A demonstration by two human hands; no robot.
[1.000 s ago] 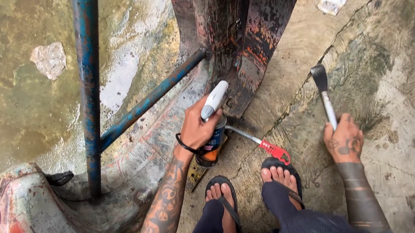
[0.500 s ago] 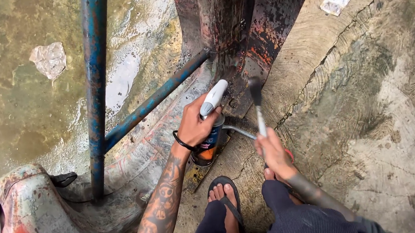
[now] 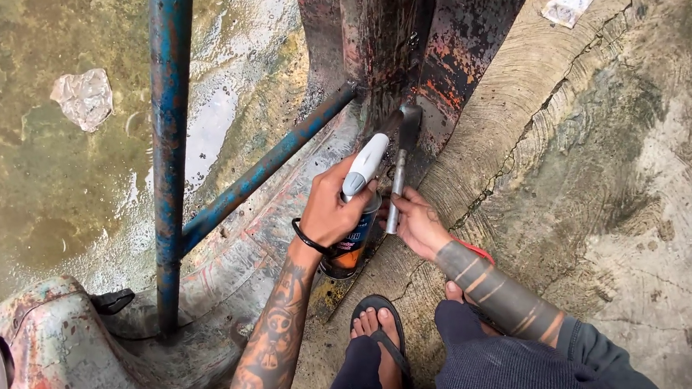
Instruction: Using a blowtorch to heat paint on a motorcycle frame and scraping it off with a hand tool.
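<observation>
Person crouching at a rusty metal frame, torch in one hand, hammer in the other.

Left hand [image 3: 333, 212] is grasping a torch [image 3: 360, 197], fingers wrapped round its can, the white-grey head pointing up and far toward the rusted plate [image 3: 398, 26]. Right hand [image 3: 418, 223] is clenching the grip of a hammer [image 3: 400, 170], just right of the torch; the hammer head is sitting at the joint where the slanted blue bar [image 3: 266, 169] is meeting the plate. An upright blue pipe [image 3: 167, 143] is standing to the left. A sandalled foot [image 3: 377, 332] is resting near, below both hands, on cracked concrete [image 3: 606, 157]. Wet ground with a crumpled wrapper [image 3: 83, 98] is lying far left.
</observation>
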